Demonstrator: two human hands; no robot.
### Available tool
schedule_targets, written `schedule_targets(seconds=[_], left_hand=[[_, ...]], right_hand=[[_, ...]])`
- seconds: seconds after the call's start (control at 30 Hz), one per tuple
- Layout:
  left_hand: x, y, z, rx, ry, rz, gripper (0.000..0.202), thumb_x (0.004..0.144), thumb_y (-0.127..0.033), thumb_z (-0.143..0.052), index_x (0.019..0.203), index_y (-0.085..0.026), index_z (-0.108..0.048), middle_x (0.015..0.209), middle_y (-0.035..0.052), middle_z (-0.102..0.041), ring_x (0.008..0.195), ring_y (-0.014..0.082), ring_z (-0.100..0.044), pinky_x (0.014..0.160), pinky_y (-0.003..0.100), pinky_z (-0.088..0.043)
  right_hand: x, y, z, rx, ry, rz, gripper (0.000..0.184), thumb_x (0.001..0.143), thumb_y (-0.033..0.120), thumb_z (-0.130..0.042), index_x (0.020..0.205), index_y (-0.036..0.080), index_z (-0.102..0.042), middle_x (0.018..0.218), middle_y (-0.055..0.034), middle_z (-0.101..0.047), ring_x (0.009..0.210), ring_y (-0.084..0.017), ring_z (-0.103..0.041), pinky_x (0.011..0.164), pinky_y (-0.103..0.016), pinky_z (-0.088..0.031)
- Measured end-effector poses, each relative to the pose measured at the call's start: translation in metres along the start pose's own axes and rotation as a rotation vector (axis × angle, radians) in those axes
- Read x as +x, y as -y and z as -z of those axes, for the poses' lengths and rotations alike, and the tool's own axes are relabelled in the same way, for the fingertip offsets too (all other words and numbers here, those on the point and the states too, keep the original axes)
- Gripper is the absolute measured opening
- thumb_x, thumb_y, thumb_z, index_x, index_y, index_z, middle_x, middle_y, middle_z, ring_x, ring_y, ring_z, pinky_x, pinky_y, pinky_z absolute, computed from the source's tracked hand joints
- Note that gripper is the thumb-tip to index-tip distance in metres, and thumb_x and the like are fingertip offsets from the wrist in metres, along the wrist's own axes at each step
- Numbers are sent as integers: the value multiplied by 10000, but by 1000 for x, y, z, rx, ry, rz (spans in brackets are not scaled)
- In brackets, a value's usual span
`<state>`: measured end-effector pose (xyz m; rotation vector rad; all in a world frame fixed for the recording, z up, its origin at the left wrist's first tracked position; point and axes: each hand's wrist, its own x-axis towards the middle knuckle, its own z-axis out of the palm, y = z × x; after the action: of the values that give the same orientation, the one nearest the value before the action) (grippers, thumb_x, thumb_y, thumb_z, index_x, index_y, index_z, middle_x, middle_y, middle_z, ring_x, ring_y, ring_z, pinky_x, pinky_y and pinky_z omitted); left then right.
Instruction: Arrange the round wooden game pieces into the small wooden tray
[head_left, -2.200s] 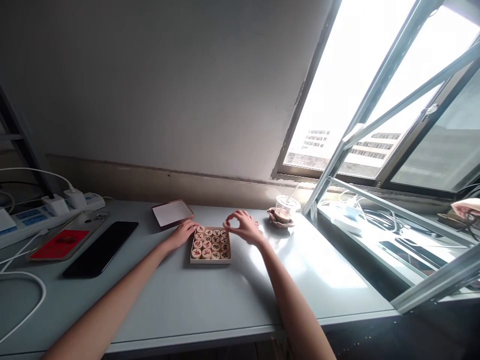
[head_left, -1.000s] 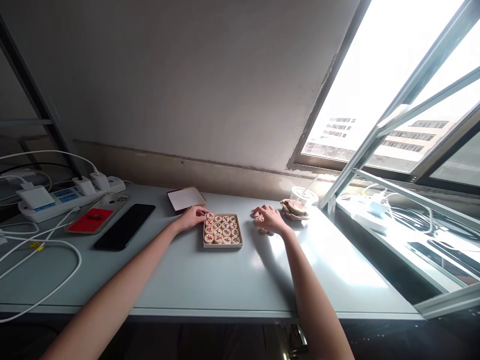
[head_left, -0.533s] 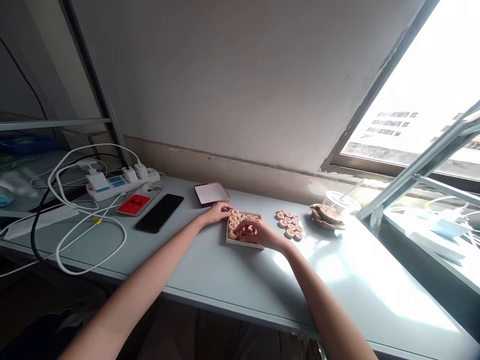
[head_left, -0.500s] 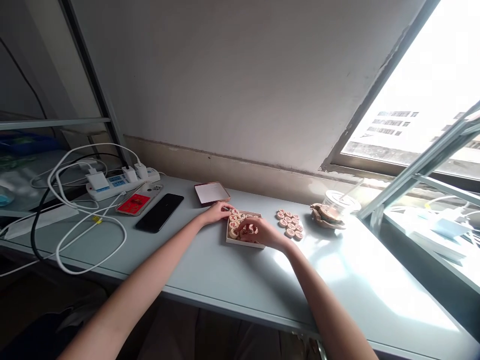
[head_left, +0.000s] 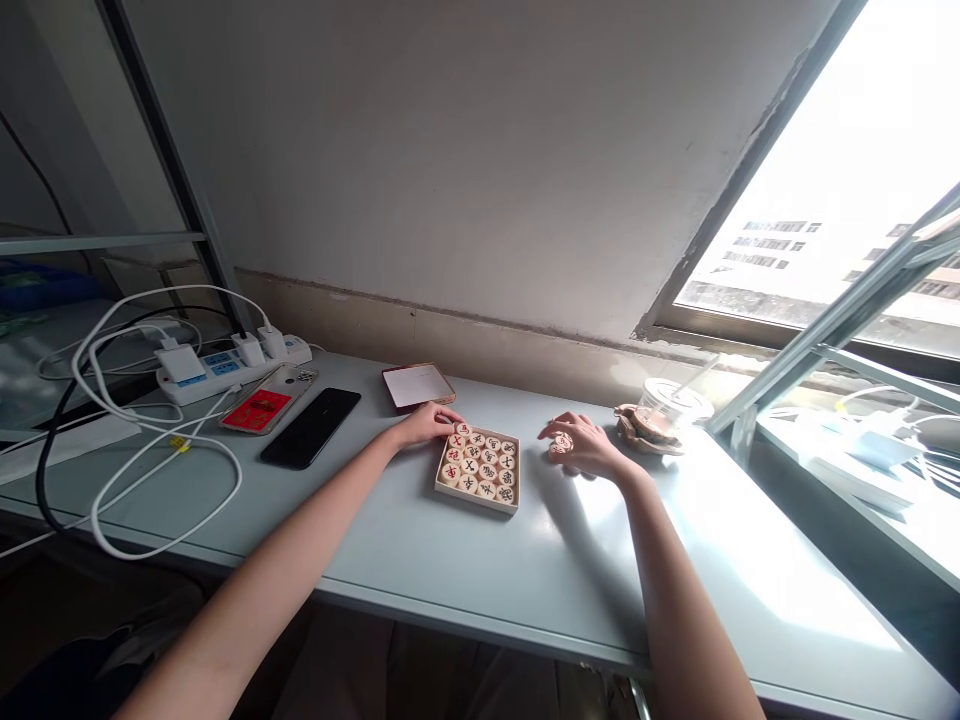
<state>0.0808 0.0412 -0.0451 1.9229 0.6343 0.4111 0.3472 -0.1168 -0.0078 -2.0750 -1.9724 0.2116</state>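
A shallow cardboard box (head_left: pixel 478 503) lies on the desk with rows of round wooden Chinese chess pieces (head_left: pixel 487 472), marked in red or black. My left hand (head_left: pixel 429 424) is closed on the box's back left corner, beside a red-marked piece (head_left: pixel 463 429) that sits raised there. To the right of the box, my right hand (head_left: pixel 587 446) hovers over a group of loose pieces, fingers apart and curved downward. One loose red-marked piece (head_left: pixel 560 446) shows between its fingers; the hand hides most of the others.
The red-edged box lid (head_left: pixel 418 386) lies behind the box. To the left are a black phone (head_left: pixel 311 428), a clear phone case (head_left: pixel 262 408) with a red card, a power strip (head_left: pixel 225 370) and looped cables. A plastic cup (head_left: pixel 677 400) stands behind a brown carved dish (head_left: pixel 646 430).
My right hand has left the box and moved right onto the loose pieces. The pieces it covered in the box now show. My left hand stays at the box corner.
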Motion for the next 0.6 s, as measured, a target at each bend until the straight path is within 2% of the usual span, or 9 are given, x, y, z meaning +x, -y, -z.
schedule_targets(seconds=[0.07, 0.17, 0.23, 0.3, 0.43, 0.6], left_hand=[[-1, -2, -1, 12, 55, 9, 356, 704, -346, -627, 971, -117, -682, 914, 95, -692, 859, 218, -623, 743, 294, -459], [-2, -4, -4, 35, 114, -22, 352, 708, -377, -637, 952, -129, -690, 887, 75, -687, 851, 215, -613, 736, 291, -454], [-2, -4, -5, 37, 135, -58, 322, 720, -368, -628, 932, -139, -703, 896, 67, -685, 863, 214, -606, 747, 288, -450], [-2, -4, -5, 31, 154, -82, 305, 732, -354, -621, 940, -150, -713, 915, 63, -687, 891, 217, -601, 767, 290, -446], [-1, -3, -3, 8, 186, -76, 336, 736, -359, -634, 1003, -168, -710, 964, 66, -692, 945, 230, -596, 813, 309, -444], [-1, -1, -2, -6, 185, -58, 358, 731, -363, -643, 1019, -159, -698, 961, 74, -695, 943, 230, -604, 831, 323, -449]], right_hand=[[2, 17, -5, 96, -4, 103, 311, 778, 314, -597, 1087, 298, -631, 1082, -71, -551, 1003, -234, -513, 875, -408, -419], [8, 56, -22, 175, -78, 308, 388, 831, 365, -584, 1213, 305, -551, 1176, -61, -543, 1088, -227, -484, 926, -406, -382], [11, 78, -36, 134, -76, 384, 330, 852, 335, -579, 1181, 310, -581, 1150, -56, -576, 1050, -215, -513, 905, -395, -375], [14, 90, -47, 117, -103, 368, 247, 872, 285, -558, 1108, 289, -632, 1094, -54, -611, 974, -195, -549, 876, -373, -381], [16, 87, -56, 222, -144, 337, 161, 845, 232, -594, 981, 238, -678, 1005, -45, -632, 898, -170, -566, 828, -311, -417], [20, 75, -52, 359, -157, 323, 177, 796, 256, -640, 969, 237, -669, 961, -32, -624, 872, -159, -564, 785, -280, -443]])
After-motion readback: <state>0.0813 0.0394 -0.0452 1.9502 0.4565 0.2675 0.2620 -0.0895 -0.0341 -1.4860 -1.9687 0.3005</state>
